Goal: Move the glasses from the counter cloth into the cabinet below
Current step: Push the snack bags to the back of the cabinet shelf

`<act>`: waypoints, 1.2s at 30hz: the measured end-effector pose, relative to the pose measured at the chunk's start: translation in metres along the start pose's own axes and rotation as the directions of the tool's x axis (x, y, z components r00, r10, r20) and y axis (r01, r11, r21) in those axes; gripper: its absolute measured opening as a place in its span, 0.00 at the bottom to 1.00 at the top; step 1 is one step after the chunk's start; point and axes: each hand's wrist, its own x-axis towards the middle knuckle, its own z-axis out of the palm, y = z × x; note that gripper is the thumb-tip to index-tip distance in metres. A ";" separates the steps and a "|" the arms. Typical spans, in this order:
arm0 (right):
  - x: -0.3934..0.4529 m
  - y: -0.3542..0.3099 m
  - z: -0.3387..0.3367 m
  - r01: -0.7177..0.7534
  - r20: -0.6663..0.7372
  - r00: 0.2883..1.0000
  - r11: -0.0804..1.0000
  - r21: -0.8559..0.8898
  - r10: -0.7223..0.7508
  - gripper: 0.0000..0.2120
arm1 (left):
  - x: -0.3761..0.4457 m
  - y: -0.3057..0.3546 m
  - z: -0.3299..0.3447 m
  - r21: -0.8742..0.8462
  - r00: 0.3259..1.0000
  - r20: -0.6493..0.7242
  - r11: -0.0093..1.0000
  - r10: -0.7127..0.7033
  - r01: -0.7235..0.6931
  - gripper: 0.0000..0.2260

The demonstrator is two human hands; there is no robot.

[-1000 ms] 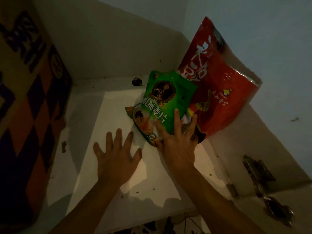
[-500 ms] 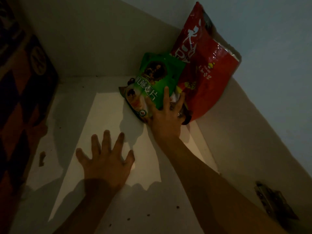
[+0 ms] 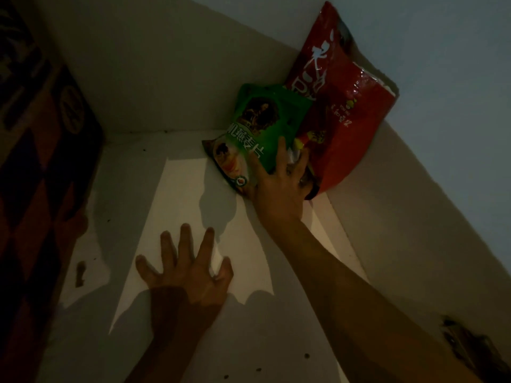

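The view looks into a dim white cabinet [image 3: 171,78], with a patch of brighter light on its white floor [image 3: 182,194].

The right hand [image 3: 279,189] reaches far in, toward the back right corner. Its fingers [image 3: 282,150] are straight and spread, and they press against the lower edge of a green plastic snack bag with white printed characters [image 3: 262,125]. The thumb side lies on the paler, picture-printed bottom part of this bag. The hand does not curl round the bag; it touches it with open fingers. Under the fingers, between the two bags, there is something pale and shiny, but the light is too weak to say what it is.

Just behind and to the right of the green bag stands a large red glossy plastic bag with white characters [image 3: 345,106]. It leans tilted into the corner, against the right wall, and the green bag overlaps its lower left part.

The left hand [image 3: 188,269] lies flat on the cabinet floor, nearer to the camera, well apart from the bags. Its fingers are spread wide and it holds nothing.

On the left side stands a dark cardboard box with orange and black diamond pattern [image 3: 41,161]. At the lower right, a metal door hinge [image 3: 467,346] sits on the side wall.

No glasses can be made out in this view.
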 end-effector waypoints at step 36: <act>0.034 -0.019 -0.013 -0.238 -0.080 0.935 0.778 0.582 0.346 0.16 | 0.005 0.003 0.005 0.027 1.000 -0.010 0.999 -0.026 0.026 0.32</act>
